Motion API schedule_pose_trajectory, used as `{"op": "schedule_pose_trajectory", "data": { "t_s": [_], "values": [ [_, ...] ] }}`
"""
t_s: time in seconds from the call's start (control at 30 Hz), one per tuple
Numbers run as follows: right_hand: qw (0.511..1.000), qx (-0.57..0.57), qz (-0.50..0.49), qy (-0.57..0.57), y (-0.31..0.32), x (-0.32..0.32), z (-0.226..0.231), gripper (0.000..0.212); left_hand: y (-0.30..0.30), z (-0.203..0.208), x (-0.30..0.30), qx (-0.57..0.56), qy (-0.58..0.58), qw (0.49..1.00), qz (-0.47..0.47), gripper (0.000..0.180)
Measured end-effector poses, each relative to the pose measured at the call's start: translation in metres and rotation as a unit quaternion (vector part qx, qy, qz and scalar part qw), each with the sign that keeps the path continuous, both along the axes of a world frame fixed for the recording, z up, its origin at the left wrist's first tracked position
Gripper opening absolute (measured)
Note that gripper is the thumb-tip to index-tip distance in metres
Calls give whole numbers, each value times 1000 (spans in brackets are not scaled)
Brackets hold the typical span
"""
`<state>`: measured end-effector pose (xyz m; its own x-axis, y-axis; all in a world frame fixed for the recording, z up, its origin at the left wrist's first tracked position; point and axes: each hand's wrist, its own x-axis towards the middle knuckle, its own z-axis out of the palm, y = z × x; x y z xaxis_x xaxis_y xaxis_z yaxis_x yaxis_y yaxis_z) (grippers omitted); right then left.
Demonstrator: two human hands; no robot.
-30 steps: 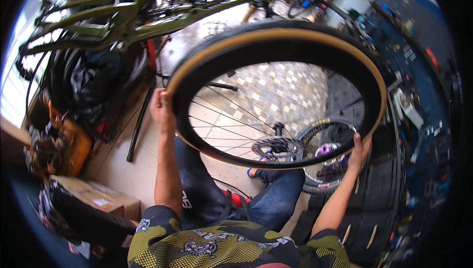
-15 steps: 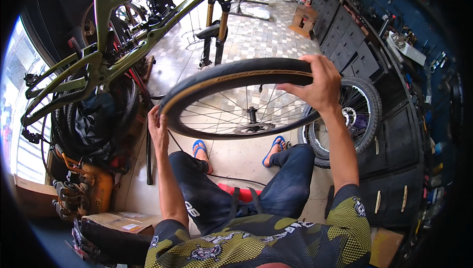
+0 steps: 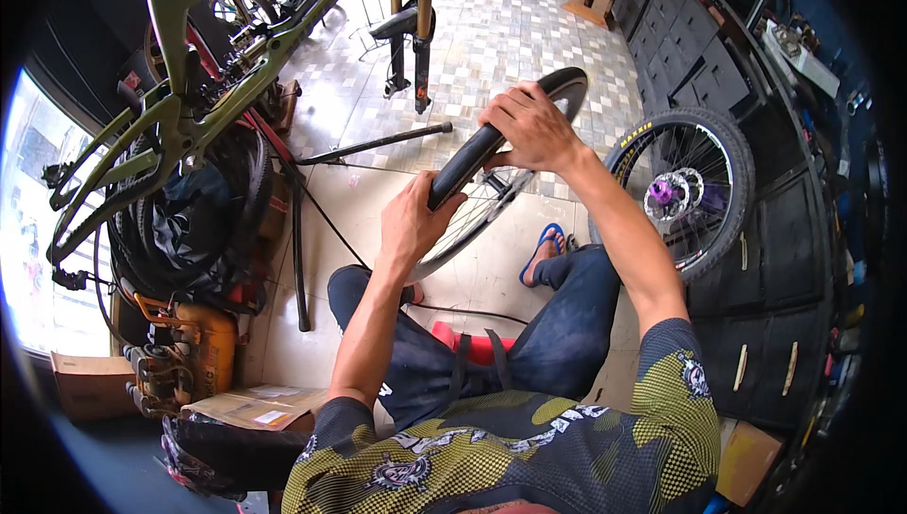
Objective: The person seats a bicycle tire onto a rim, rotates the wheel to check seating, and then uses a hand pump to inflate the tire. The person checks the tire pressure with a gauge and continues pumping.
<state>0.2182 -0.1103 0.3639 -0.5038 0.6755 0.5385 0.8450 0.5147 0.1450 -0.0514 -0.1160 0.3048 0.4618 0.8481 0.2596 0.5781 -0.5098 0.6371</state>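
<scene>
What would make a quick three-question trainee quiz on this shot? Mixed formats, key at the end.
1. Open: what do the left hand and the right hand both grip?
2. True or false: the purple-hubbed wheel stands to the person's left.
3. Choose one: the bike frame at the upper left is
a) red
b) blue
c) green

Key:
1. The black tyre of a spoked wheel, which is held tilted.
2. False; it stands to the right.
3. c
</scene>
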Motion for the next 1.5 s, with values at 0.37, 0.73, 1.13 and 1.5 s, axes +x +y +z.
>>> {"op": "schedule_pose_trajectory", "data": {
  "t_s": [0.37, 0.73, 1.13, 1.5],
  "values": [
    [951, -46, -129, 277, 6, -16, -94, 64, 17, -67, 30, -13, 57, 995, 83, 44],
    [848, -98, -309, 420, -135, 54, -170, 54, 20, -93, 48, -11, 9, 990, 139, 39],
    [600, -204, -652, 417, -342, 158, -450, 54, 50, -79, 65, -49, -30, 987, 149, 36],
    [435, -497, -620, 424, -287, 121, -572, 54, 74, -67, 106, -36, 10, 980, 196, 28]
  ]
}}
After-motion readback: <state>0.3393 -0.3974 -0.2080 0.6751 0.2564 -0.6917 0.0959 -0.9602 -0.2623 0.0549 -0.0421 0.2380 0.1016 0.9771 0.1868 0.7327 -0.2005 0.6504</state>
